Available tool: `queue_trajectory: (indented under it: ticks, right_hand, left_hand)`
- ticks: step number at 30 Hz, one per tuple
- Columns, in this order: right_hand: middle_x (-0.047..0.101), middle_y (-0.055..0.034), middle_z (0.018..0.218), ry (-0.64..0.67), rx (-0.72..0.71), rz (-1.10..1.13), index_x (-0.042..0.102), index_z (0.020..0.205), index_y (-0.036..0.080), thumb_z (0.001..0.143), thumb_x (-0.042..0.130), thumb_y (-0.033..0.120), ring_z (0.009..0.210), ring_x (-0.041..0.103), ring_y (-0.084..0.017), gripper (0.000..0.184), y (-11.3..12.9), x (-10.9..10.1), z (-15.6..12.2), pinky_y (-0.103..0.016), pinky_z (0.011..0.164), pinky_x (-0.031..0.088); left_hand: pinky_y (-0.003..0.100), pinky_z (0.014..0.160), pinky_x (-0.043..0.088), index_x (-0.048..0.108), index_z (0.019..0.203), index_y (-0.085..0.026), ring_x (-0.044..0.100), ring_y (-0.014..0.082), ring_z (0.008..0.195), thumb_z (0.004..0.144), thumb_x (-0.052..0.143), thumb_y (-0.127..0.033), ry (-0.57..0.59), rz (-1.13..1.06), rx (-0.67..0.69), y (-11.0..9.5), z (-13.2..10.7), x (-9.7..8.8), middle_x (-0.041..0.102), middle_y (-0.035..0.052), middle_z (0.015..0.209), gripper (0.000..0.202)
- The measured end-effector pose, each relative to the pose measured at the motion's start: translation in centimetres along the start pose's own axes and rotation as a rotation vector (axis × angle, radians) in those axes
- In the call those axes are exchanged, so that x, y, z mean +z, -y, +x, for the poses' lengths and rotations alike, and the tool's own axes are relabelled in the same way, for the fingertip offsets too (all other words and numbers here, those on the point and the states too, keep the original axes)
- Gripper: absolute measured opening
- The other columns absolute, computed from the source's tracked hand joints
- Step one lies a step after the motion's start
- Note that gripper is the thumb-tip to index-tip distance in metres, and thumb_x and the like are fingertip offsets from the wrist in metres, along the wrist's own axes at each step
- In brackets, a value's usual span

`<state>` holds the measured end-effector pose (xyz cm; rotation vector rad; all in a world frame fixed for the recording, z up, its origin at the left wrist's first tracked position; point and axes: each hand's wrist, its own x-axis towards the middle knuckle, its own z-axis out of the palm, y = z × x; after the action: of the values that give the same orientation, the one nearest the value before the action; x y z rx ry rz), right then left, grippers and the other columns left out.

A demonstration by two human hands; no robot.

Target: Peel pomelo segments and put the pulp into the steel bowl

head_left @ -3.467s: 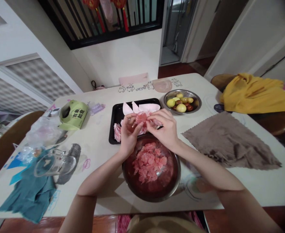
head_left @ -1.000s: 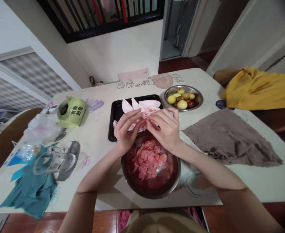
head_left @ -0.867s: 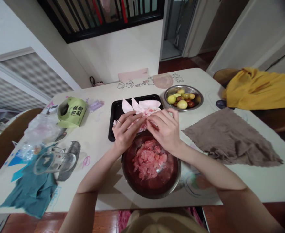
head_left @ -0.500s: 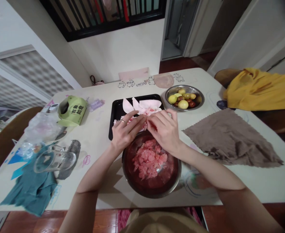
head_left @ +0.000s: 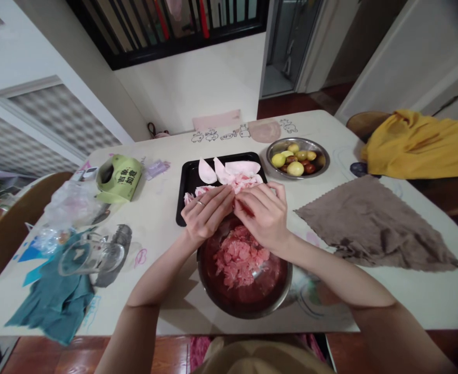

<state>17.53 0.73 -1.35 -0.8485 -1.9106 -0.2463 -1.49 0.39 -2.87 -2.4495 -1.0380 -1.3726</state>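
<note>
My left hand [head_left: 209, 210] and my right hand [head_left: 263, 213] meet over the far rim of a steel bowl [head_left: 245, 310]. Both are closed, fingertips together on a piece of pomelo, mostly hidden behind them. Red pomelo flesh [head_left: 240, 257] lies heaped in the bowl below. Just beyond my hands is a black tray [head_left: 190, 179]. On it rest thick, pale pink peel pieces [head_left: 242, 168] and a pile of crumpled pinkish-white membrane scraps [head_left: 245, 182]. My left hand covers part of the tray's near side.
A steel bowl of mixed fruit [head_left: 297, 157] stands right of the tray. A brown cloth [head_left: 380, 223] spreads across the table's right side. At left are a glass jug [head_left: 92, 254], a teal cloth [head_left: 55, 296], a green bag [head_left: 120, 178] and clear plastic [head_left: 71, 202].
The fingers of my left hand have straightened and drawn closer together, covering the held piece more. Peel and membrane on the tray show more clearly. The view has shifted slightly.
</note>
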Motion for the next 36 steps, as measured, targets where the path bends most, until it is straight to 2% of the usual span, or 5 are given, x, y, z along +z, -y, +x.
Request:
queue_trajectory:
  ticks: [5,18,23,30,36]
  right_hand:
    - [0.076,0.0024,0.087,-0.017,0.029,0.034,0.063,0.090,0.023,0.094,0.062,0.015,0.081,0.068,-0.017,0.010,0.0,0.1,0.1,-0.038,0.087,0.040]
    - [0.074,0.0035,0.081,-0.005,0.111,0.062,0.062,0.087,0.023,0.094,0.062,0.014,0.079,0.070,-0.015,0.011,-0.3,0.2,0.4,-0.037,0.086,0.041]
    - [0.074,0.0019,0.082,-0.007,0.121,0.110,0.063,0.086,0.023,0.093,0.061,0.014,0.081,0.070,-0.016,0.011,-0.5,0.4,0.4,-0.035,0.083,0.045]
    - [0.073,-0.0015,0.084,-0.030,0.216,0.297,0.065,0.086,0.023,0.093,0.060,0.015,0.080,0.069,-0.017,0.011,-0.8,0.5,0.6,-0.033,0.075,0.053]
    - [0.071,-0.0014,0.083,-0.057,0.214,0.299,0.065,0.086,0.022,0.093,0.060,0.015,0.076,0.067,-0.016,0.011,-1.0,0.5,0.6,-0.031,0.070,0.053]
  left_hand:
    - [0.033,0.081,0.067,0.073,0.125,-0.031,0.080,0.0216,0.096,0.085,0.079,-0.015,-0.165,0.042,0.046,0.2,0.3,0.7,0.079,0.0009,0.116,0.043]
    - [0.026,0.075,0.065,0.080,0.097,-0.023,0.077,0.0142,0.080,0.091,0.073,-0.023,-0.267,-0.323,-0.476,-1.4,1.8,0.8,0.082,0.0019,0.093,0.010]
    - [0.027,0.072,0.066,0.078,0.091,-0.018,0.078,0.0152,0.077,0.089,0.076,-0.035,-0.324,-0.631,-0.716,-0.5,2.1,1.3,0.081,0.0057,0.091,0.017]
    - [0.027,0.074,0.066,0.078,0.088,-0.018,0.076,0.0137,0.076,0.080,0.084,-0.044,-0.252,-0.943,-0.969,1.3,1.9,1.7,0.080,0.0041,0.089,0.028]
    - [0.023,0.076,0.064,0.077,0.086,-0.019,0.076,0.0123,0.082,0.079,0.085,-0.044,-0.223,-1.061,-1.032,2.7,1.4,2.6,0.078,0.0021,0.089,0.027]
